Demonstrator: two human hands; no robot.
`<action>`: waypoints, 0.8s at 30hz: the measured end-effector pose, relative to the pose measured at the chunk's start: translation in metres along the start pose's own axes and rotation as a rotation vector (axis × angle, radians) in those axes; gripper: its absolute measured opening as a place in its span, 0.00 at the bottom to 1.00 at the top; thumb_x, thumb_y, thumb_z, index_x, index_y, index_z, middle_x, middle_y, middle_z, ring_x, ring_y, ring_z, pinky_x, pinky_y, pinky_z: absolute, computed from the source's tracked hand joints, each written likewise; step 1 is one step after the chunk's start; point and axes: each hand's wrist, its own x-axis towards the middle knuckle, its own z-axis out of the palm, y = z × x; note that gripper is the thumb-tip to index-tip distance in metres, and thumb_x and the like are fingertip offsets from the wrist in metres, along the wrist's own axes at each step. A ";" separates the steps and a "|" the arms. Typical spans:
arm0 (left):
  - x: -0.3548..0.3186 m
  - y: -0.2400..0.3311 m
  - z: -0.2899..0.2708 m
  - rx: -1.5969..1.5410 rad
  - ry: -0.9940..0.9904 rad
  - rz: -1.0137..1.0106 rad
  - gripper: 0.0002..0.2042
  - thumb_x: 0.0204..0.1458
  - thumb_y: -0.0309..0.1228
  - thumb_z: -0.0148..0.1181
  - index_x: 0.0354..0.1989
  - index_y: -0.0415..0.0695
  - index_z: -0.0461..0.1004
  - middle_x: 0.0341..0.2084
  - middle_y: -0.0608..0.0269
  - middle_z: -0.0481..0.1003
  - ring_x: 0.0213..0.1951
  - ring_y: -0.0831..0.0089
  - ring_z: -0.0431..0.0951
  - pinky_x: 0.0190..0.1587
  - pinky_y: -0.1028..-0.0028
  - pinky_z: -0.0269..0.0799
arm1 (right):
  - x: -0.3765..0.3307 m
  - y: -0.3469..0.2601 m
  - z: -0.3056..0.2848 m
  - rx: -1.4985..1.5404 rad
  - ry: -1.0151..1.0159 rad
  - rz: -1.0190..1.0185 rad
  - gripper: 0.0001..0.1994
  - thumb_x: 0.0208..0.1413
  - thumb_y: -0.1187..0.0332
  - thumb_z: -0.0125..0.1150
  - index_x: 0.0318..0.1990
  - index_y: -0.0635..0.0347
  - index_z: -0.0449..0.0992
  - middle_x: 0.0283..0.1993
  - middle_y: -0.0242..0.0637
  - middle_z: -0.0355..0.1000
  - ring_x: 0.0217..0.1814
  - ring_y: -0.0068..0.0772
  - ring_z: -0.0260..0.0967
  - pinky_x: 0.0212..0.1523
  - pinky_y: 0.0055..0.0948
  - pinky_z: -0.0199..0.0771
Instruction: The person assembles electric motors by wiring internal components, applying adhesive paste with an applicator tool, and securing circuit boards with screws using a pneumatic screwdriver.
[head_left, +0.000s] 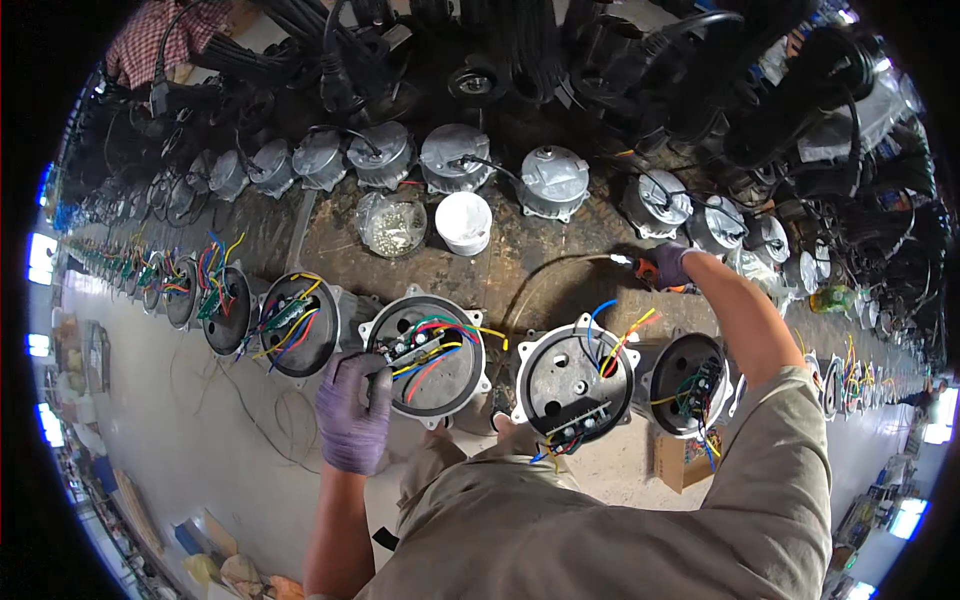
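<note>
A worker in purple gloves stands at a long, dark workbench (545, 250) lined with round motor housings. The left hand (352, 410) rests on the near-left rim of an open round housing (428, 352), its fingers curled and pressed against the black edge just beside a small circuit board (412, 348) and a tangle of red, green, yellow and blue wires; the housing lies directly right of and slightly beyond that hand. The right hand (668, 265) reaches well away to the far right of the bench, closed around the orange-and-black handle of a screwdriver (640, 268) whose tip points left. Between the two hands sits a second open housing (577, 383), grey inside, with blue, yellow and orange wires standing up from it, and right of that a third, darker housing (690, 385) with a green board. Farther back, near the middle of the bench, a clear round tub of small metal parts (391, 224) stands just beside a white plastic cup (464, 221). A row of closed grey motor casings (455, 157) runs along the far side. Low at the near right, under the bench edge, a brown cardboard box (685, 462) shows; any label on it is too small to tell.
</note>
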 end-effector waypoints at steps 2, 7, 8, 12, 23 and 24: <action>-0.003 0.003 0.000 0.012 0.003 -0.040 0.09 0.52 0.21 0.67 0.41 0.42 0.78 0.37 0.53 0.78 0.38 0.54 0.79 0.42 0.61 0.75 | 0.008 -0.002 0.004 -0.029 -0.129 0.172 0.21 0.42 0.59 0.74 0.46 0.51 0.82 0.43 0.46 0.83 0.43 0.45 0.81 0.44 0.43 0.80; -0.001 0.005 0.006 -0.054 -0.049 -0.141 0.08 0.53 0.22 0.67 0.40 0.42 0.78 0.39 0.53 0.78 0.38 0.54 0.79 0.41 0.61 0.76 | 0.048 0.062 0.055 -0.088 0.077 0.134 0.23 0.49 0.54 0.68 0.52 0.53 0.81 0.46 0.47 0.83 0.50 0.51 0.80 0.50 0.44 0.80; 0.001 0.003 0.006 -0.076 -0.061 -0.136 0.08 0.53 0.22 0.67 0.40 0.42 0.78 0.39 0.53 0.78 0.38 0.54 0.79 0.41 0.61 0.76 | 0.039 0.086 0.077 -0.094 0.108 0.158 0.24 0.50 0.53 0.67 0.53 0.54 0.81 0.46 0.47 0.83 0.51 0.52 0.80 0.51 0.44 0.80; -0.007 -0.005 0.000 -0.060 0.016 -0.041 0.08 0.53 0.21 0.66 0.41 0.42 0.78 0.38 0.53 0.78 0.38 0.55 0.78 0.42 0.60 0.75 | -0.006 -0.004 -0.007 -0.017 0.073 0.133 0.26 0.55 0.55 0.63 0.62 0.48 0.75 0.53 0.50 0.80 0.55 0.56 0.78 0.54 0.46 0.79; -0.006 -0.022 -0.002 -0.193 -0.057 -0.036 0.10 0.55 0.22 0.65 0.45 0.40 0.77 0.38 0.55 0.77 0.41 0.60 0.79 0.48 0.65 0.74 | -0.258 -0.226 -0.048 0.522 0.753 -0.167 0.14 0.53 0.78 0.67 0.48 0.58 0.81 0.41 0.42 0.79 0.46 0.47 0.80 0.47 0.39 0.80; -0.007 -0.023 -0.004 -0.204 -0.065 -0.061 0.10 0.56 0.23 0.65 0.46 0.40 0.77 0.38 0.55 0.78 0.41 0.61 0.79 0.48 0.66 0.75 | -0.269 -0.246 -0.037 0.481 0.778 -0.074 0.15 0.54 0.77 0.67 0.49 0.58 0.80 0.41 0.41 0.77 0.45 0.47 0.79 0.47 0.39 0.80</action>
